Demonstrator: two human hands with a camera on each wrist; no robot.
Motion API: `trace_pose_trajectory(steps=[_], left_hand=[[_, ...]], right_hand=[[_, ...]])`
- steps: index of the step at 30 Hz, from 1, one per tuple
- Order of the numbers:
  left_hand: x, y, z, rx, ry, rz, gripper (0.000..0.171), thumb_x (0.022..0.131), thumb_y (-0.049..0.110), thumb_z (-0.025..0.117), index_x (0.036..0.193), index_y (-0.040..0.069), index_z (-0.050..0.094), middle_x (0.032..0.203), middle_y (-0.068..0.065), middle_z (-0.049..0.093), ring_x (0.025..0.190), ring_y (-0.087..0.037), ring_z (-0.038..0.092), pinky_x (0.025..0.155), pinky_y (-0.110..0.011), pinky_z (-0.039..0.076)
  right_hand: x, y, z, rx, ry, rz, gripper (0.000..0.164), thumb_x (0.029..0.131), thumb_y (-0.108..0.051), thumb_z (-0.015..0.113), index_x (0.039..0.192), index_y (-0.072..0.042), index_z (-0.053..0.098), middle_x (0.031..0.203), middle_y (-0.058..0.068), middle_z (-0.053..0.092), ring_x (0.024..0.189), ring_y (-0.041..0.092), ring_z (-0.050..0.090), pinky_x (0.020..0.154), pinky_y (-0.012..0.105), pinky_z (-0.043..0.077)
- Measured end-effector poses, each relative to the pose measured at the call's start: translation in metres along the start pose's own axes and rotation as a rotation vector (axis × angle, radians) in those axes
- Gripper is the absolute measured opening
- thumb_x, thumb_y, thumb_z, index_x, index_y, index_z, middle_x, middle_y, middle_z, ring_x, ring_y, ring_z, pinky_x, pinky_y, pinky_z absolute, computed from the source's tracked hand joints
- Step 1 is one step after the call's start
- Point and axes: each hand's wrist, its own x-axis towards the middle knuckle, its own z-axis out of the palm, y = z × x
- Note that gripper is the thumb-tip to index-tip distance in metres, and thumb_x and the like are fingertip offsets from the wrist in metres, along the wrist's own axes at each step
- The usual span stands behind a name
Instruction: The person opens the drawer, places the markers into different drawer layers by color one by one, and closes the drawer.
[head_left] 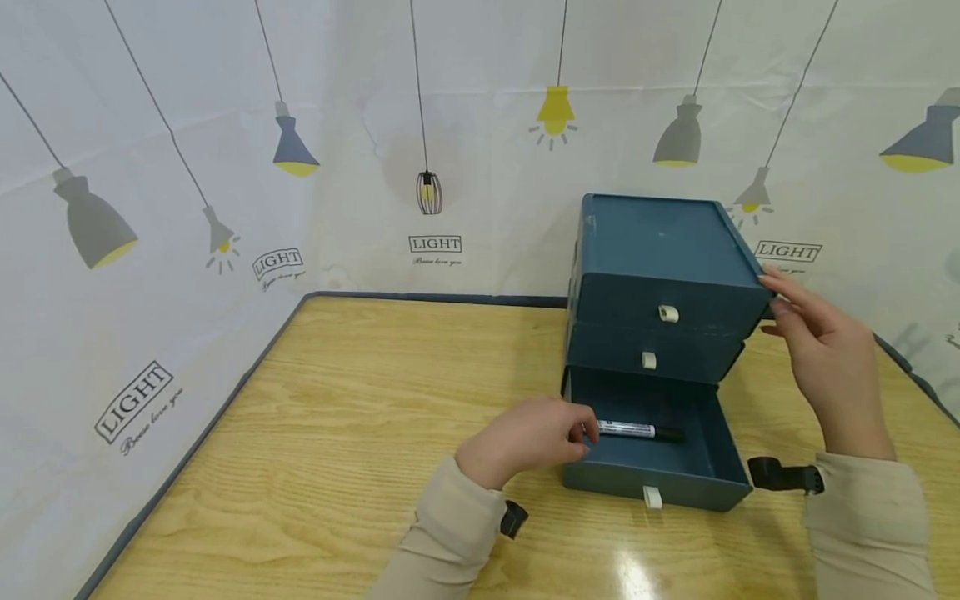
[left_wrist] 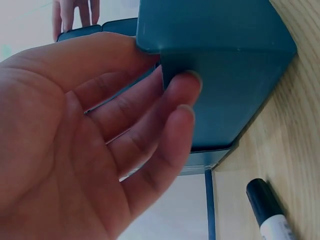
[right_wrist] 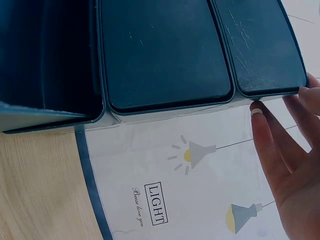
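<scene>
A stack of dark blue drawers (head_left: 671,237) stands on the wooden table, its bottom drawer (head_left: 654,483) pulled out. Inside that drawer lies a white marker (head_left: 628,429) with a black cap. My left hand (head_left: 532,439) hovers over the drawer's left front corner, fingers loosely bent; its fingertips hide the marker's left end. In the left wrist view, the fingers of the left hand (left_wrist: 115,115) are close to the blue drawer wall (left_wrist: 225,90), some tips behind it. My right hand (head_left: 836,358) touches the stack's upper right corner with nearly straight fingers (right_wrist: 270,145).
In the left wrist view, a black-capped marker (left_wrist: 270,210) lies on the wooden tabletop beside the drawer. Small white pull tabs (head_left: 667,314) stick out from the drawer fronts. Behind the table hangs a white cloth (head_left: 487,125) printed with lamps.
</scene>
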Motion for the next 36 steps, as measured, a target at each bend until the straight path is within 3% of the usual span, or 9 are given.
trace_pose_trajectory(steps=[19, 30, 36], left_hand=[[0.002, -0.002, 0.002, -0.036, -0.013, -0.026, 0.015, 0.087, 0.022, 0.059, 0.101, 0.022, 0.062, 0.083, 0.013, 0.056, 0.068, -0.001, 0.05, 0.061, -0.018, 0.042], [-0.004, -0.013, -0.007, -0.136, 0.058, -0.028, 0.015, 0.088, 0.024, 0.058, 0.102, 0.021, 0.061, 0.088, 0.012, 0.057, 0.069, -0.002, 0.052, 0.058, -0.019, 0.044], [-0.008, -0.019, -0.013, -0.133, 0.093, -0.025, 0.014, 0.087, 0.024, 0.059, 0.1, 0.02, 0.061, 0.088, 0.011, 0.058, 0.073, -0.002, 0.052, 0.062, -0.019, 0.044]], right_hand=[[0.0, 0.0, 0.0, -0.015, 0.009, -0.004, 0.034, 0.095, -0.023, 0.043, 0.126, -0.032, 0.05, 0.133, -0.013, 0.042, 0.096, -0.007, 0.052, 0.07, 0.007, 0.041], [0.0, 0.0, 0.002, -0.018, 0.01, -0.001, 0.034, 0.095, -0.023, 0.043, 0.126, -0.032, 0.05, 0.133, -0.012, 0.042, 0.096, -0.007, 0.052, 0.07, 0.007, 0.041], [0.0, 0.001, 0.002, -0.011, 0.011, -0.003, 0.034, 0.095, -0.022, 0.043, 0.126, -0.032, 0.05, 0.133, -0.013, 0.042, 0.097, -0.007, 0.052, 0.07, 0.007, 0.041]])
